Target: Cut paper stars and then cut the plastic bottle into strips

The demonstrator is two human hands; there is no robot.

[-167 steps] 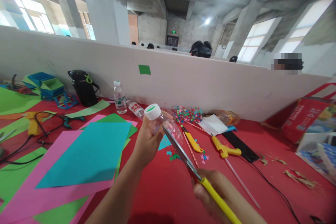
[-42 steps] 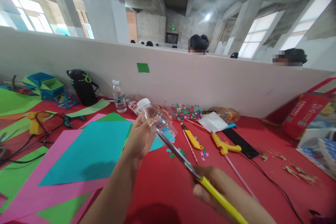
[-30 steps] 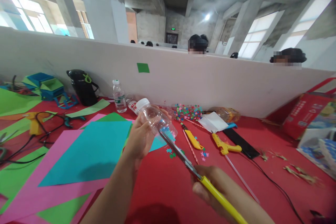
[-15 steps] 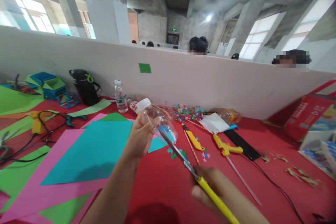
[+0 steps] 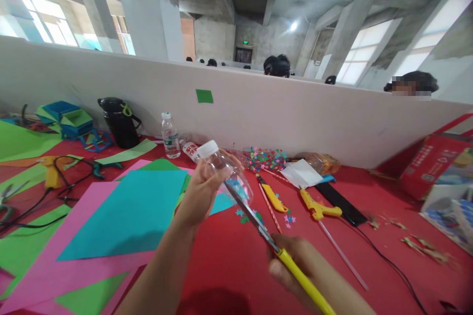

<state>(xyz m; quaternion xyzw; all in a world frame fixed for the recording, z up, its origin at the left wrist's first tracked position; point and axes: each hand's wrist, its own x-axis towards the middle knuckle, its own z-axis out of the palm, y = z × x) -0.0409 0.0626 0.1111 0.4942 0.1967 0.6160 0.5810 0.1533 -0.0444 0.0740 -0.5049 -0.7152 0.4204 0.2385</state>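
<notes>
"Holding what, that left hand [image 5: 199, 187]?"

"It is clasping a clear bottle [image 5: 242, 177], its thumb lying across the near side. The bottle is tilting over the red table [image 5: 218, 261], its white cap [image 5: 207, 148] pointing up and to the left."

"And the right hand [image 5: 301, 251], is it spreading or gripping?"

"Gripping: it is curling tightly around the yellow-handled scissors [image 5: 306, 283]. The blades [image 5: 251, 213] are lying together, and their tips are meeting the bottle's side near the left thumb, at least to the eye. Whether they are piercing the plastic, I cannot tell."

"What is lying around them?"

"Loose stars [image 5: 240, 212] are showing on both sides of the blades, and a heap of stars [image 5: 268, 159] is sitting farther back. A yellow cutter [image 5: 275, 198] is resting to the right; beyond it a yellow glue gun [image 5: 318, 207] is lying with a clear stick [image 5: 343, 256] running from its back end."

"And toward the left?"

"A blue sheet [image 5: 125, 211] is covering part of a pink sheet [image 5: 37, 278]. Behind the papers, a water bottle [image 5: 170, 140] is standing upright, a red-labelled bottle [image 5: 190, 149] is lying just beside it, and a black flask [image 5: 121, 125] is standing near the white partition [image 5: 258, 113]."
</notes>
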